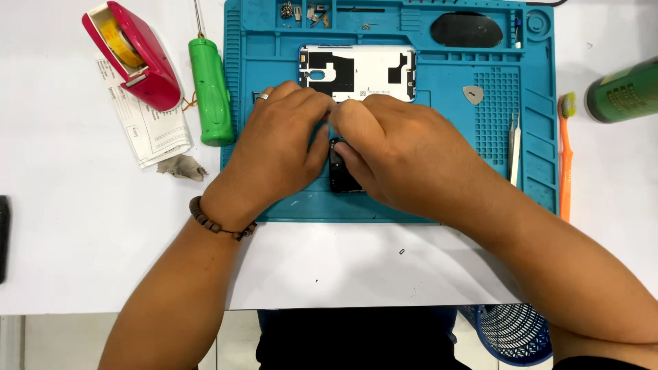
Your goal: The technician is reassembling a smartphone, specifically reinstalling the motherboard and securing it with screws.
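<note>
Head view, looking down at a white table with a blue work mat in the middle.

Both hands meet at mat centre over a small dark phone, of which only the lower end shows between them. Left hand: ring on one finger, bead bracelet at the wrist, fingers curled in against the phone's left side, thumb touching its edge. Right hand: fingers bent down over the phone's top and right side, thumb pressed on its face. Both hands grasp the phone; it lies on or just above the mat, cannot tell which.

Just beyond the fingertips: a white back cover, inner side up, with black patches, flat on the mat. Small screws and parts sit in the mat's top trays.

On the mat, right: a grey pick, tweezers.

Off the mat, left: green screwdriver, red tape dispenser, a printed paper slip under it.

Off the mat, right: orange toothbrush, green bottle on its side.

Below the table edge: blue basket.
</note>
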